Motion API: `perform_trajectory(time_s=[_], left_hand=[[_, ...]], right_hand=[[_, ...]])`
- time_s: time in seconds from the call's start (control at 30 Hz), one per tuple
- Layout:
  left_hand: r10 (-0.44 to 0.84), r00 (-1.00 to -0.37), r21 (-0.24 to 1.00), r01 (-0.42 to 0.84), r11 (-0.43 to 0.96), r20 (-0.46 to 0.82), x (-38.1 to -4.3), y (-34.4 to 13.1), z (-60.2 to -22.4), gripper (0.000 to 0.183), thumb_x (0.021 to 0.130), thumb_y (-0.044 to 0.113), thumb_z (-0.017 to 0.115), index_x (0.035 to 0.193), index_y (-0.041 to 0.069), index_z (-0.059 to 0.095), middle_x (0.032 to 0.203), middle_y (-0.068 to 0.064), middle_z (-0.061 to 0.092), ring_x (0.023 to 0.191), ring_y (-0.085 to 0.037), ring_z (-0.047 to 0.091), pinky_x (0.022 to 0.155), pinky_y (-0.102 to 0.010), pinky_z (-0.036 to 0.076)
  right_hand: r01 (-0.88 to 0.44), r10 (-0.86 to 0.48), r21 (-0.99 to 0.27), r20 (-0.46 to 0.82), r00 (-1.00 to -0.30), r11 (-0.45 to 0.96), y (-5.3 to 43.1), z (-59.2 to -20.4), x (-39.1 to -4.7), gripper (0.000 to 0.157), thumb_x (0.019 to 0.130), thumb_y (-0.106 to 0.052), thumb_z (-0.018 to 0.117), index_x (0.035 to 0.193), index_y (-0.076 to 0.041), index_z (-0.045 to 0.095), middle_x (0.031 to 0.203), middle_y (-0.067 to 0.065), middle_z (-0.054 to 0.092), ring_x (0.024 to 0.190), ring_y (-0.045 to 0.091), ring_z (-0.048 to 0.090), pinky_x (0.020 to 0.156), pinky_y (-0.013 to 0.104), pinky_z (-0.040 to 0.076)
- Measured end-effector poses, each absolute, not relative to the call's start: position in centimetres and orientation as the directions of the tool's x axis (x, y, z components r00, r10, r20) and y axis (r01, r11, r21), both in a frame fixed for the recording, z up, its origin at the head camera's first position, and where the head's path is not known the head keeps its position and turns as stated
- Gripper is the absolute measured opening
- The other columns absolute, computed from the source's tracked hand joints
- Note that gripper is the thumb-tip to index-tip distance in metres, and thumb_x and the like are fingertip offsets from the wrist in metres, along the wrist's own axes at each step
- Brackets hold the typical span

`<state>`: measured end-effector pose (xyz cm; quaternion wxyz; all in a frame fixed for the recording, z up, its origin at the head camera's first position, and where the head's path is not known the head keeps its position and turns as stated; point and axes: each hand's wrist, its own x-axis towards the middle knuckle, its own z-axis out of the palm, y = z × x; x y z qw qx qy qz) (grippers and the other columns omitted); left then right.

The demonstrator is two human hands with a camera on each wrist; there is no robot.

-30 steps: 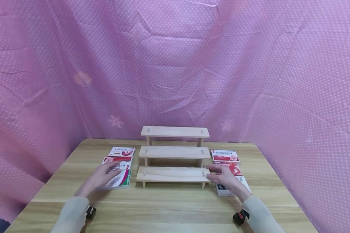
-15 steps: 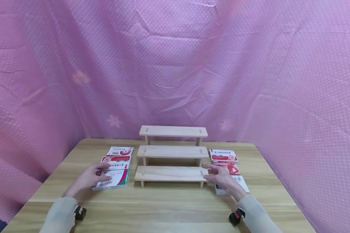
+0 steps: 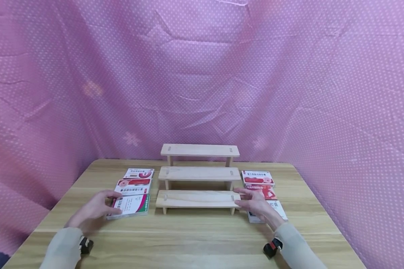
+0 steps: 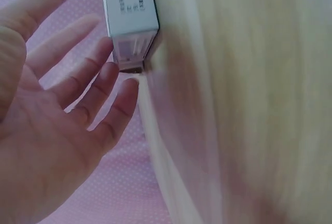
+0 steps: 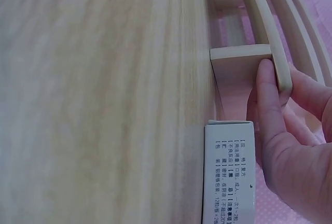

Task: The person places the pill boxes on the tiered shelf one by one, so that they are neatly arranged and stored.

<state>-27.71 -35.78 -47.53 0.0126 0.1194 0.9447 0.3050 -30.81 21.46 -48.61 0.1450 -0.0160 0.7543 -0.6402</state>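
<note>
A three-step wooden display stand [image 3: 198,198] is in the middle of the table in the head view. My right hand [image 3: 254,204] grips the right end of its lowest step; in the right wrist view one finger [image 5: 267,79] lies under the board beside the leg, others above it. My left hand [image 3: 95,207], fingers loosely extended and spread, is at the left edge of a white medicine box with a green and magenta corner [image 3: 131,204]. In the left wrist view the fingertips are right by a white box's end [image 4: 132,45], holding nothing.
Behind that box lie a red-and-white medicine box [image 3: 132,186] and another white one [image 3: 138,173]. On the right are a white-and-red box [image 3: 257,178], a red box [image 3: 267,192] and a white box [image 3: 278,209], partly behind my right hand. Pink dotted cloth [image 3: 202,93] surrounds the wooden table [image 3: 188,239].
My left hand has drawn back to the left, from over the near white box to its left edge. My right hand stays at the end of the lowest step.
</note>
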Motion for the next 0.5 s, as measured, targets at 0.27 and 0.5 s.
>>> perform_trajectory(time_s=[0.27, 0.5], left_hand=[[0.329, -0.943, 0.565, 0.3, 0.769, 0.052, -27.36, -36.43, -47.73, 0.078, 0.062, 0.031, 0.088, 0.129, 0.003, 0.059, 0.134, -0.024, 0.049, 0.113, -0.036, 0.054, 0.093, -0.055, 0.048], [0.342, -0.94, 0.603, 0.27, 0.751, -0.005, -27.41, -36.52, -47.67, 0.083, 0.062, 0.024, 0.088, 0.134, 0.004, 0.053, 0.136, -0.029, 0.048, 0.116, -0.037, 0.052, 0.097, -0.053, 0.045]], right_hand=[[0.156, -0.217, -0.976, -0.187, -0.958, 0.152, 21.41, -48.92, -30.94, 0.056, 0.084, -0.005, 0.074, 0.138, -0.005, 0.056, 0.121, 0.02, 0.055, 0.089, 0.017, 0.065, 0.083, 0.037, 0.06], [0.156, -0.215, -0.978, -0.184, -0.959, 0.141, 21.41, -48.98, -30.92, 0.056, 0.085, -0.004, 0.073, 0.138, -0.006, 0.055, 0.118, 0.02, 0.054, 0.091, 0.019, 0.064, 0.084, 0.037, 0.06]])
